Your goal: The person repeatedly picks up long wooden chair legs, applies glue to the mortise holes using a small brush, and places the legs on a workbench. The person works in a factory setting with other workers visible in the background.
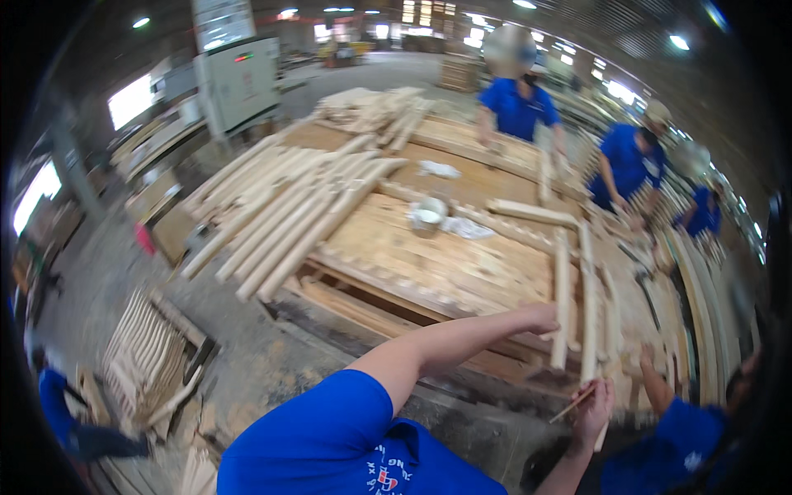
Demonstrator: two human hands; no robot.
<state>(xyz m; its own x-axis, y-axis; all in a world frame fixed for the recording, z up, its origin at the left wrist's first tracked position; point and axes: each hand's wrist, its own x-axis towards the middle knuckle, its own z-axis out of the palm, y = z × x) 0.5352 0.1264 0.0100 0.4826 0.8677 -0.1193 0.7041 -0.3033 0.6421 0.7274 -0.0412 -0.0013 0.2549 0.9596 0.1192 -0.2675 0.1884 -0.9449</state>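
Note:
My left hand (540, 318) reaches across the front of the worktable (388, 318), its fingers closed at the side of a pale wooden bar (561, 280). Just right of that bar lies a longer pale rail (588, 305), pointing toward me. Nearer the lower edge, my right hand (592, 406) pinches a thin brown stick (571, 404) that slants down to the left. A short pale piece of wood (601, 437) shows below the same hand; whether the hand holds it is unclear. Motion blur softens both hands' fingers.
An open tin (429, 216) and white cloth (469, 228) rest on the tabletop. Long wooden rails (305, 210) are piled at left, overhanging the edge. Co-workers in blue stand at the far side (521, 107) and right (629, 161); another person's arm (657, 388) reaches in close at my right.

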